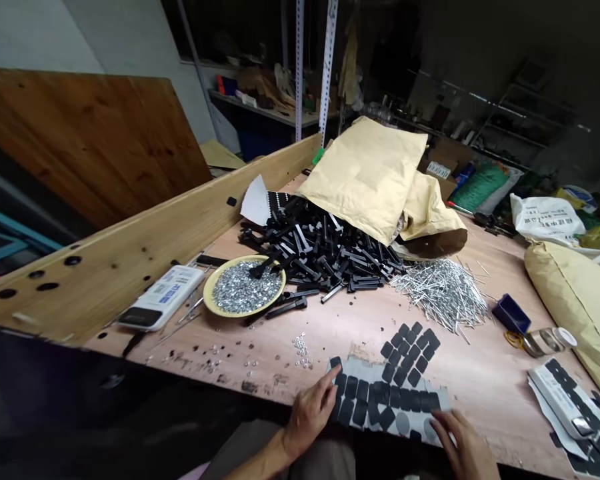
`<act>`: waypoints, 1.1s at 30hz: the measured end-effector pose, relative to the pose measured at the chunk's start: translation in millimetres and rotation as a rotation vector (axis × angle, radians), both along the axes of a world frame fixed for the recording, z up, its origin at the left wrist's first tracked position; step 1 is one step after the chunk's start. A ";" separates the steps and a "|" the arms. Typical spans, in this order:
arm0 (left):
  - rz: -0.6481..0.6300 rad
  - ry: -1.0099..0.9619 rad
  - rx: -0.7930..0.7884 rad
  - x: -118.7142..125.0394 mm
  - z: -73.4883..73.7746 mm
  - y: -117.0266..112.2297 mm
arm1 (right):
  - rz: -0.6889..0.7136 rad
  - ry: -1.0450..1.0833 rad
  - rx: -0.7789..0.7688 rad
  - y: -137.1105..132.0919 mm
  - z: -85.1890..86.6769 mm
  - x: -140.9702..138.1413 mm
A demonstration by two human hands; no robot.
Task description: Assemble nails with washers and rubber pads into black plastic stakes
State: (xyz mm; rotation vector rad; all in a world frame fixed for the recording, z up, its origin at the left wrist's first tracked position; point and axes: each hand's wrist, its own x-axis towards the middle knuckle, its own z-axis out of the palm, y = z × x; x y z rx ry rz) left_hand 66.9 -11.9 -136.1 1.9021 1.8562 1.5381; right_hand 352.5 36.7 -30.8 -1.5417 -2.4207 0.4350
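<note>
A grey backing sheet (367, 367) bearing rows of black rounded stick-on pads (351, 387) lies at the table's front edge. At its left edge is my left hand (310, 410), thumb and forefinger closed on the sheet beside a corner pad. My right hand (465, 447) is over the sheet's lower right, fingers apart, close to a bare grey oval spot (431, 430); nothing shows in it. One pad (387, 418) sits askew among the rows. Just beyond the sheet, more black pads (407, 357) lie in slanting rows on the tabletop.
A yellow bowl (207, 300) of small metal parts stands left of a heap of black plastic pieces (325, 253). Metal pins (443, 293) are piled to the right, near a blue box (511, 315) and a jar (550, 341). A wooden board (180, 227) edges the left side.
</note>
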 end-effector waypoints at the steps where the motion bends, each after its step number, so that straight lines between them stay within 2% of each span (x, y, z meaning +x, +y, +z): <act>1: 0.007 0.003 0.008 0.2 -0.1 0.3 | 0.066 0.008 0.054 24.1 1.6 -23.1; 4: 0.025 -0.001 0.031 1.0 -1.7 1.4 | 0.280 -0.015 0.255 99.1 -5.4 -93.9; 7: 0.015 -0.036 0.024 1.7 -6.2 1.3 | 0.347 -0.157 0.417 161.5 -26.7 -152.1; 9: -0.002 -0.083 -0.008 1.3 -9.3 0.1 | 0.328 -0.232 0.464 189.8 -41.9 -178.6; 12: -0.017 -0.263 -0.135 -1.5 -7.8 -1.0 | 0.309 -0.252 0.469 212.2 -57.8 -198.3; 15: -0.033 -0.547 -0.257 -5.7 5.7 6.0 | 0.300 -0.250 0.465 218.5 -62.4 -200.0; 18: -0.093 -0.829 -0.316 -10.6 26.6 26.3 | 0.298 -0.241 0.454 212.6 -57.5 -195.1; 20: -0.098 -1.029 -0.403 -14.3 40.2 45.5 | 0.298 -0.184 0.433 198.5 -51.9 -192.4; 23: -0.091 -1.296 -0.458 -19.2 54.7 75.2 | 0.335 0.090 0.306 161.1 -46.1 -191.2; 26: -0.129 -1.492 -0.460 -20.0 59.0 98.6 | 0.370 0.328 0.167 121.7 -47.7 -192.7; 28: -0.146 -1.577 -0.502 -18.7 57.1 108.4 | 0.347 0.400 0.080 109.0 -50.8 -194.0; 30: -0.099 -1.606 -0.518 -18.5 53.9 113.5 | 0.336 0.442 -0.097 113.9 -51.7 -195.0; 32: -0.017 -1.581 -0.471 -20.9 51.7 114.5 | 0.299 0.427 -0.257 134.8 -48.1 -196.5; 33: 0.019 -1.558 -0.438 -23.1 51.5 113.8 | 0.251 0.381 -0.279 148.8 -44.8 -197.9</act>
